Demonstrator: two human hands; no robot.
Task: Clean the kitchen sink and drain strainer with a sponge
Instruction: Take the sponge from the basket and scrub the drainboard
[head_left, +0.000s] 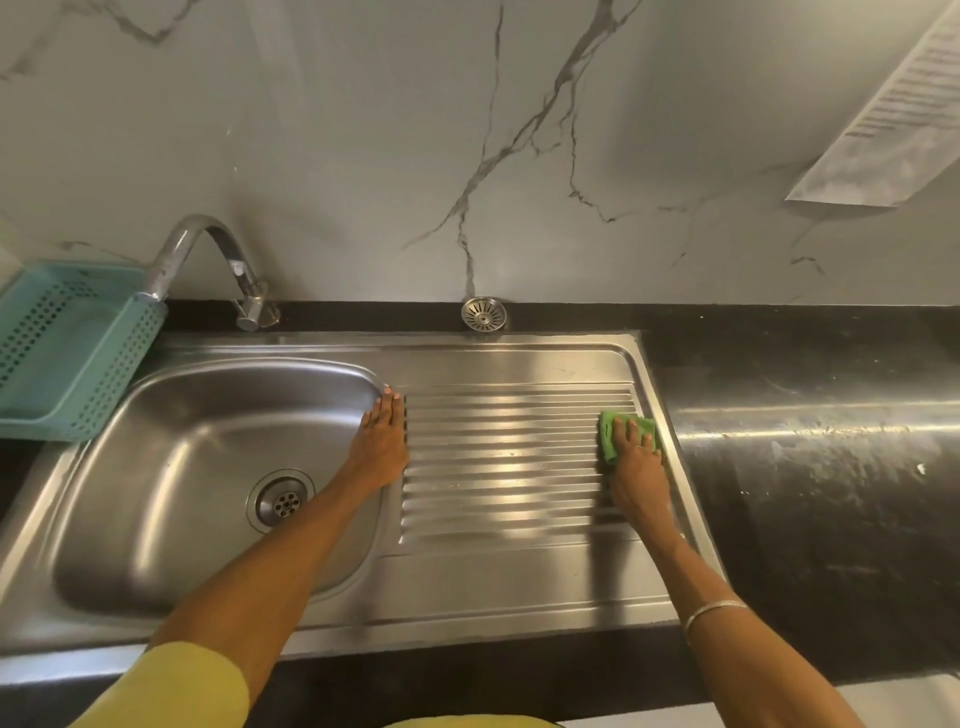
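Note:
The steel sink (171, 467) has a basin at the left with an open drain hole (283, 500) and a ribbed drainboard (504, 467) at the right. My left hand (383, 441) lies flat on the rim between basin and drainboard, fingers together, holding nothing. At the drainboard's right end my right hand (636, 462) presses down on a green sponge (608, 431). The round metal drain strainer (483, 314) rests on the black ledge behind the sink, away from both hands.
A curved chrome tap (208, 260) rises behind the basin. A teal perforated plastic basket (67, 353) sits left of the sink. Black countertop (810, 441) with pale smears runs to the right. A marble-patterned wall stands behind, with a printed sheet (893, 109) stuck on it.

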